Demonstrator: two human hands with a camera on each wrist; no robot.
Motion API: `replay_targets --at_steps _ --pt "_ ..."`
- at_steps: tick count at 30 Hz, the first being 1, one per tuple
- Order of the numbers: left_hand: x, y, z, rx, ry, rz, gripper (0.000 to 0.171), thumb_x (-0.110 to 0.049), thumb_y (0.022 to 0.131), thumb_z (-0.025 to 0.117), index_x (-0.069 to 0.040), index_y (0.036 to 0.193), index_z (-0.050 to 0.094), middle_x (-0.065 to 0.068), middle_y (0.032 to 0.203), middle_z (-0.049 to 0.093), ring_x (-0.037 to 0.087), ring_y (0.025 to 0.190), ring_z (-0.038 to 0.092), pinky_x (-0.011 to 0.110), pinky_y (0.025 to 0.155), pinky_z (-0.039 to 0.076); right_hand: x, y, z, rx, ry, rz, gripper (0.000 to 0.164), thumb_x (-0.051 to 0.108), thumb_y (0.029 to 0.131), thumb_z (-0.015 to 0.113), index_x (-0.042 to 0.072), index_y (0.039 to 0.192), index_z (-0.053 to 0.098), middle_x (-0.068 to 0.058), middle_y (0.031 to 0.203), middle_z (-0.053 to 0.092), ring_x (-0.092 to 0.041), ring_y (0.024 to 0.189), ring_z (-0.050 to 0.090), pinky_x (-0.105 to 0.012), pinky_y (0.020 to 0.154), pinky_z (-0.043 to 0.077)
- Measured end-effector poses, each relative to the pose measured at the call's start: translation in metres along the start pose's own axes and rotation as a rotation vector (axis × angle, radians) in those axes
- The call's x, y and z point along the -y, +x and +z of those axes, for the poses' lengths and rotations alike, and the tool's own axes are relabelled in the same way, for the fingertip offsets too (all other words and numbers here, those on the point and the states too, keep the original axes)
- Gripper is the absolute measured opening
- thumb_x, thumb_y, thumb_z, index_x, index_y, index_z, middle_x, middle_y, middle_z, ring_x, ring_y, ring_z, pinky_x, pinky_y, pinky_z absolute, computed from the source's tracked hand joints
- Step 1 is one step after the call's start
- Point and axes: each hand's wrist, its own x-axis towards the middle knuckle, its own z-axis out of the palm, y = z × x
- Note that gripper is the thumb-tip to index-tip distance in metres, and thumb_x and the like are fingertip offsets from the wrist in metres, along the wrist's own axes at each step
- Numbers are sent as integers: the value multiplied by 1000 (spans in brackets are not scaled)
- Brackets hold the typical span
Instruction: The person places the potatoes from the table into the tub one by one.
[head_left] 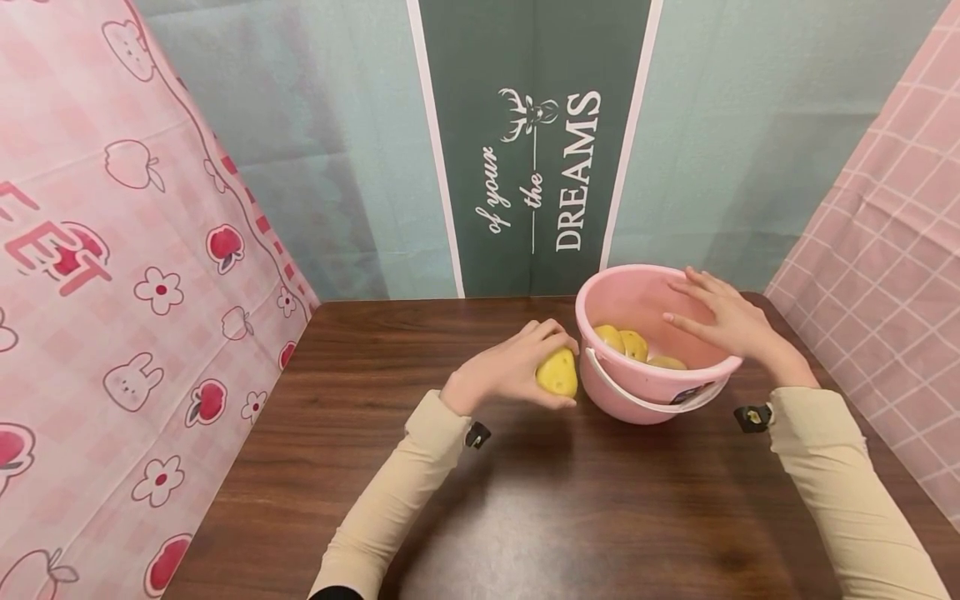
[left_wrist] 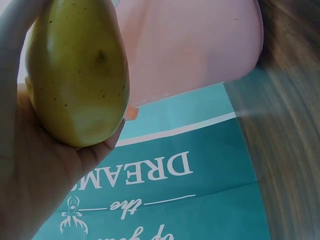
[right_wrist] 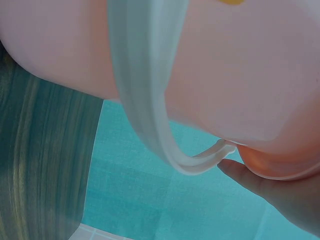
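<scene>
My left hand (head_left: 517, 362) grips a yellow potato (head_left: 557, 372) just left of a pink bucket (head_left: 630, 387), above the table. Up close in the left wrist view, the potato (left_wrist: 80, 75) is smooth with small dark specks, and the curled fingers and palm (left_wrist: 45, 175) hold it. On the bucket's right side, my right hand (head_left: 723, 321) rests over the rim with spread, fairly straight fingers. The right wrist view shows a finger (right_wrist: 245, 177) outside the rim near the end of the white handle (right_wrist: 145, 100). Several potatoes (head_left: 632, 344) lie inside the bucket.
The dark wooden table (head_left: 540, 517) runs up to a green hanging cloth (head_left: 532, 167) with white lettering. Pink patterned cloth (head_left: 150, 333) borders the left, and a pink gridded cloth (head_left: 885, 250) the right. The bucket's handle hangs down at its front.
</scene>
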Motion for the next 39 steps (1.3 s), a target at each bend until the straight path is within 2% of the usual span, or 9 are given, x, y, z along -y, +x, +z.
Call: replay_targets --at_steps 10,17,25,32,39 --pt "-2 9 -11 -21 -53 5 62 -59 66 70 -26 116 52 -13 106 42 5 96 36 16 72 39 0 0 0 3 0 6 66 44 87 58 13 142 38 -13 154 14 -40 140 10 -71 95 15" --pt "-1 14 -13 -48 4 24 62 -61 67 67 -27 116 51 -13 107 42 4 96 35 16 74 37 0 0 0 0 -5 5 66 44 87 59 14 142 37 -14 154 14 -40 139 11 -71 96 16" --pt "-1 20 -15 -73 15 40 59 -59 67 69 -27 113 52 -14 108 42 4 97 34 15 74 37 0 0 0 -1 -1 3 66 44 87 59 14 142 38 -14 154 14 -40 139 11 -71 95 16" --pt "-2 25 -20 -87 35 63 65 -59 66 70 -24 118 52 -10 111 42 7 97 35 16 74 36 1 -1 0 -1 -1 6 66 44 87 59 14 142 38 -14 154 15 -40 139 11 -71 95 16" --pt "-1 30 -22 -105 35 59 62 -57 67 70 -24 117 53 -10 112 43 7 96 35 15 73 36 0 0 0 -2 2 4 66 44 87 59 14 142 37 -13 154 14 -40 139 10 -71 95 16"
